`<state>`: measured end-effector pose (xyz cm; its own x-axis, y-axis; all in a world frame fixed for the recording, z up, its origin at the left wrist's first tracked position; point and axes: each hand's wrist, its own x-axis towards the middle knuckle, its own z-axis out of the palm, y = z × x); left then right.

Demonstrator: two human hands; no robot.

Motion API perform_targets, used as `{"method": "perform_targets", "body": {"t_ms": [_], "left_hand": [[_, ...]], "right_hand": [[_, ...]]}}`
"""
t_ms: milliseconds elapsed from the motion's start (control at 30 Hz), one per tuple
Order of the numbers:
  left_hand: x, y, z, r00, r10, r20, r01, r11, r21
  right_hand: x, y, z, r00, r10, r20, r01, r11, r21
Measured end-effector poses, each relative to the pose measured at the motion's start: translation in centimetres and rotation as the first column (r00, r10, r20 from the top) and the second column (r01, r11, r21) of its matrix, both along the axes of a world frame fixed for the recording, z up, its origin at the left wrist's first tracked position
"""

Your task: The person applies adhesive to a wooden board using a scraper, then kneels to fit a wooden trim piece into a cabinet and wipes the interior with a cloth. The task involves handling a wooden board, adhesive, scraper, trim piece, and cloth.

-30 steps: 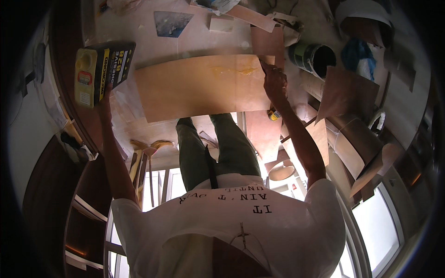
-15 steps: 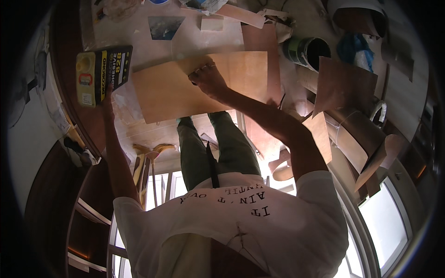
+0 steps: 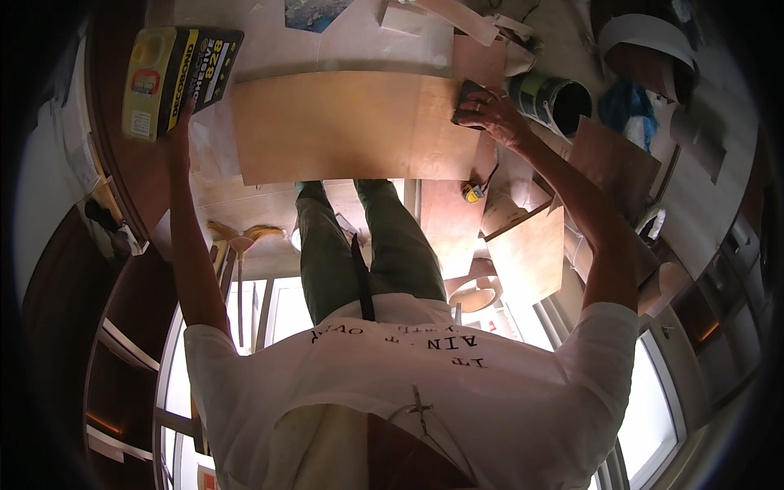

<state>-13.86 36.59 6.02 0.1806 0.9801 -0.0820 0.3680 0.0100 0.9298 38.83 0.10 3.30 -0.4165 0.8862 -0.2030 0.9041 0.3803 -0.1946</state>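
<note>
Gripping a dark, flat, rectangular tool (image 3: 465, 96), the right hand (image 3: 496, 118) stood at the right end of a wide, thin, tan wooden sheet (image 3: 351, 131), its fingers spread over the tool's upper face. The left hand (image 3: 177, 135) was clamped on the lower right edge of a boxy, greyish-beige container with a black and yellow label (image 3: 184, 77), which leaned at a slant just beside the sheet's left end; most of its fingers were hidden. The sheet lay crosswise in front of the person, its near edge above the dark green trousers (image 3: 327, 261); what bore its weight could not be told. A small yellow-and-black tape measure (image 3: 472, 193) rested near the sheet's lower right corner. Farther right, a dark green cylindrical bucket (image 3: 531, 94) lay on its side, its opening facing right, with a crumpled blue plastic bag (image 3: 622, 106) near it. Below these was a reddish-brown flat sheet (image 3: 612, 167). Beyond the wooden sheet, a small off-white rectangular block (image 3: 404, 18) lay on a pale surface (image 3: 376, 53).
</note>
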Motion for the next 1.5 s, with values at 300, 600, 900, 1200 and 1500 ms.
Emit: {"method": "perform_targets", "body": {"t_ms": [300,600,900,1200,1500], "left_hand": [[-0.6,0.3,-1.3,0.995,-0.043,0.091,0.036,0.996,0.079],[-1.2,0.4,-2.3,0.996,0.001,0.093,-0.005,0.999,0.045],[0.0,-0.1,-0.1,0.999,-0.009,0.038,0.007,0.999,0.046],[-0.8,0.2,-1.5,0.999,-0.049,-0.002,0.048,0.985,0.165],[-1.6,0.6,-1.7,0.99,-0.076,-0.115,0.099,0.971,0.216]], "right_hand": [[2.0,-4.3,3.5,0.975,-0.083,0.206,0.126,0.97,-0.206],[-10.4,-0.5,3.6,0.793,-0.605,-0.067,0.609,0.788,0.091],[-20.4,-8.1,-2.0,0.624,-0.78,-0.047,0.779,0.626,-0.042],[-6.2,1.1,4.3,0.888,-0.458,0.032,0.457,0.877,-0.149],[4.6,12.4,1.0,0.827,-0.534,0.177,0.499,0.551,-0.669]]}}
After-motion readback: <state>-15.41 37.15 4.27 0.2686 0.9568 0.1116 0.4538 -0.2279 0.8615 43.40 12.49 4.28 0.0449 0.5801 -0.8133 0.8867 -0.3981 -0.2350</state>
